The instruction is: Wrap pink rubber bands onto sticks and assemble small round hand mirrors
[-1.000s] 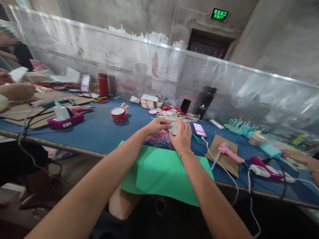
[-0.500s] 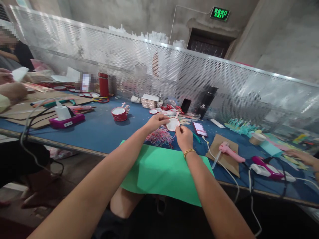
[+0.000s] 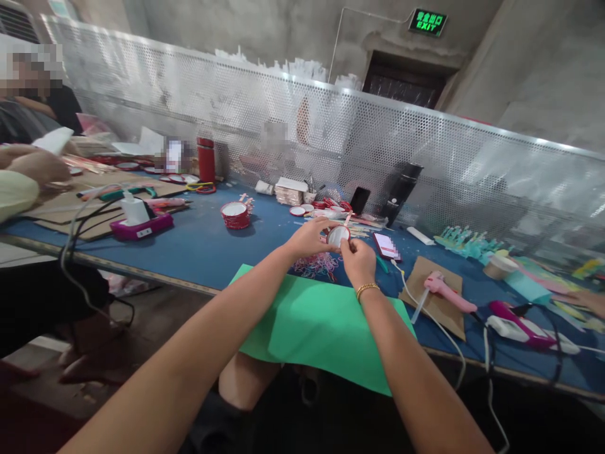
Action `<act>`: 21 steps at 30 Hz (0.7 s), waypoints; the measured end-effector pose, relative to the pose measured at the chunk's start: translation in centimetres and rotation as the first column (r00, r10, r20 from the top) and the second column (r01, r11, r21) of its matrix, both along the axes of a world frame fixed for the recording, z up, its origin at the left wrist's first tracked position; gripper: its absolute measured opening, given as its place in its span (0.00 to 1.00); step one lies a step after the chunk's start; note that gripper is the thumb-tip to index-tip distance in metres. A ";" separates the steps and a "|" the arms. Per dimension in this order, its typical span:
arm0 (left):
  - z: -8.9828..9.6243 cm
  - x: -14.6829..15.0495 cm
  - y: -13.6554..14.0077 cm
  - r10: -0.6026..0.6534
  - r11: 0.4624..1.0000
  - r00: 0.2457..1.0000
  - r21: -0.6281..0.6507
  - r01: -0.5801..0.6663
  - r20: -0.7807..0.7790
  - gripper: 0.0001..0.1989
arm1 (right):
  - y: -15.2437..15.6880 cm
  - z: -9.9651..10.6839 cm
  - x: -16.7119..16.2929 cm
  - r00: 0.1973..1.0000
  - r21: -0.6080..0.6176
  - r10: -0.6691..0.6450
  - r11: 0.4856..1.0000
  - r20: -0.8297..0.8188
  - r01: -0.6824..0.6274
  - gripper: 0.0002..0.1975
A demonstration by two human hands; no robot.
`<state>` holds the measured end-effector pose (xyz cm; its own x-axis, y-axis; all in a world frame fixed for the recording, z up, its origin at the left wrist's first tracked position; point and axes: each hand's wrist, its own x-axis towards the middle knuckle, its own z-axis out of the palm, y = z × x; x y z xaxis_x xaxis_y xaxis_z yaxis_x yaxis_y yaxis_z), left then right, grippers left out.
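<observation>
Red-rimmed white disc (image 3: pixel 338 236) is held beyond the green sheet (image 3: pixel 321 328), pinched by right hand (image 3: pixel 360 261) and, contact partly hidden, apparently left hand (image 3: pixel 309 239); a slackened pinch could drop it onto loose strands (image 3: pixel 316 267) beside that sheet.

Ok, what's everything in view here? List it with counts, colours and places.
Red-rimmed disc: one, white, centre
Stack of red-rimmed discs: one, red and white, left
String tangle: one, multicoloured, below centre
Sheet: one, green, foreground
Glue gun: one clear, pink, right
Power strips: two, purple, left and right
Thermos: one, red, back left
Tumbler: one, black, back right
Divider: one, grey, back
Table: one, blue, across the view
Exit sign: one, green, upper right
Co-workers' hands: at least two, bare, edges
Bracelet: one, gold, right wrist
Left hand: one, bare, on the disc
Right hand: one, bare, on the disc
</observation>
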<state>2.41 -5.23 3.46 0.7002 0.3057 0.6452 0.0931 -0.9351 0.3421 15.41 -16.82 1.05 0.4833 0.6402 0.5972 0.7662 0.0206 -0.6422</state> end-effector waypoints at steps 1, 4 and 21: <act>0.0 0.0 -0.1 0.005 1.000 1.000 -0.005 -0.006 -0.008 0.33 | 0.0 -0.1 0.0 1.000 0.001 0.019 1.000 -0.004 -0.019 0.20; -0.1 0.0 -0.2 0.039 0.998 0.999 -0.041 -0.039 -0.003 0.32 | 0.0 -0.1 0.0 0.994 0.038 0.082 0.996 -0.067 -0.079 0.20; 4.0 -20.2 9.4 0.699 0.651 0.711 -0.346 -0.676 -0.073 0.42 | -1.0 0.0 -0.6 0.997 0.144 0.081 0.986 -0.002 -0.080 0.14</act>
